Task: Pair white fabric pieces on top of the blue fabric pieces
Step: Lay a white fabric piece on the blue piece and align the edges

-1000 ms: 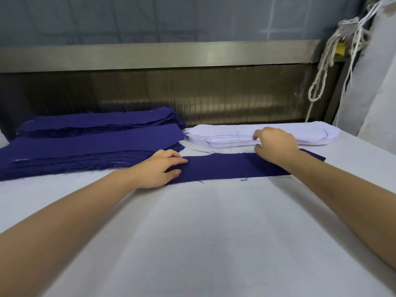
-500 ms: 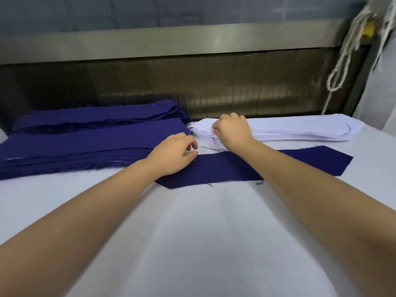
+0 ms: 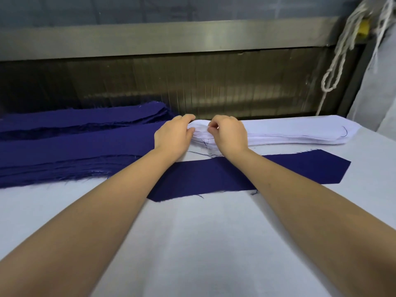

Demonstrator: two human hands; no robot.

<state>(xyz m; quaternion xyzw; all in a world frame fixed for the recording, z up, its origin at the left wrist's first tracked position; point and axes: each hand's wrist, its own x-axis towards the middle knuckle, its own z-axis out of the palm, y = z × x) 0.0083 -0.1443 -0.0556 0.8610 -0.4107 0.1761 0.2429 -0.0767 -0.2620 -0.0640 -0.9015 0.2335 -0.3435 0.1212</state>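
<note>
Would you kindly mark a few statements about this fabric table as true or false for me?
1. Both the left hand and the right hand are at the left end of the white stack. True.
2. A white piece lies on the single blue piece. False: it is bare, and only the forearms cross above it.
3. The blue stacks lie left of the white stack. True.
4. The rope lies coiled on the table. False: it hangs at the upper right, above the table.
5. The single blue piece lies beyond the white stack. False: it lies nearer the person.
</note>
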